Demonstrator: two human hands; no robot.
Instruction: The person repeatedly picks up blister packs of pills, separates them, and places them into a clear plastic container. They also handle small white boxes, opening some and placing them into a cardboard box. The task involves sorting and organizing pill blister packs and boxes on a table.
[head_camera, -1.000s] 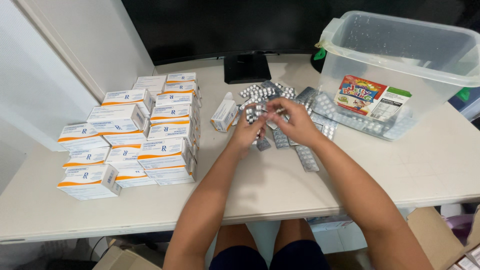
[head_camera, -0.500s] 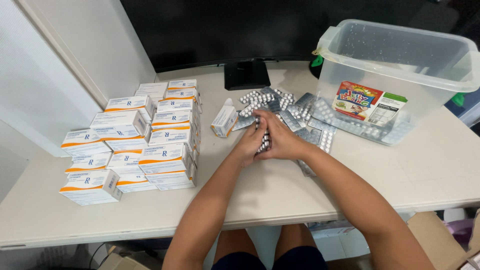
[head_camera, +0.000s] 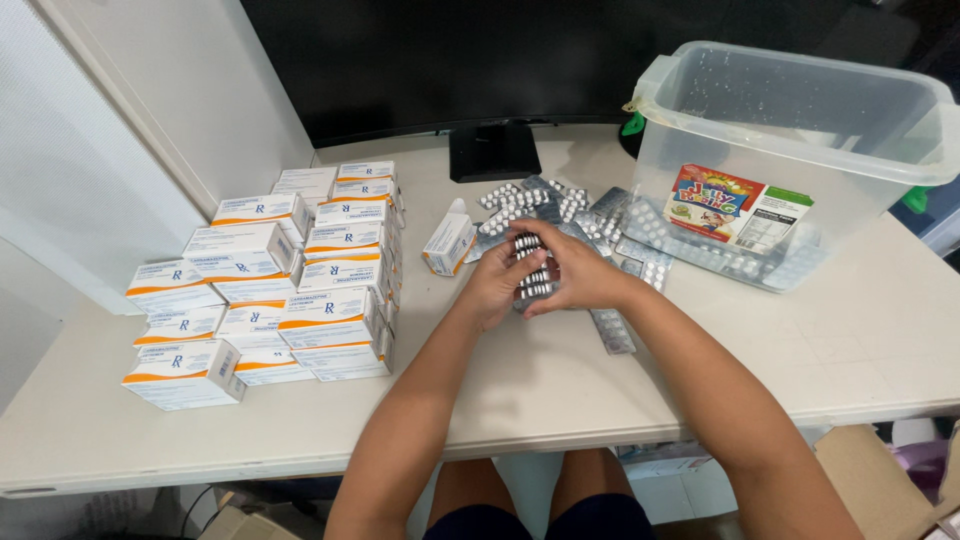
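My left hand (head_camera: 493, 288) and my right hand (head_camera: 577, 272) are pressed together around a small stack of silver blister strips (head_camera: 533, 270) with white tablets, held just above the table. A loose heap of more blister strips (head_camera: 560, 205) lies right behind my hands. One open white and orange box (head_camera: 449, 243) stands just left of my left hand. Stacked white and orange medicine boxes (head_camera: 290, 270) fill the table's left side.
A clear plastic tub (head_camera: 800, 110) with a colourful label stands at the right, with blister strips inside and under its edge. A monitor stand (head_camera: 492, 150) sits at the back against a dark screen. The pale table (head_camera: 520, 400) runs to its front edge by my knees.
Both hands have drawn together from reaching into the heap and now clasp a gathered stack of strips closer to me.
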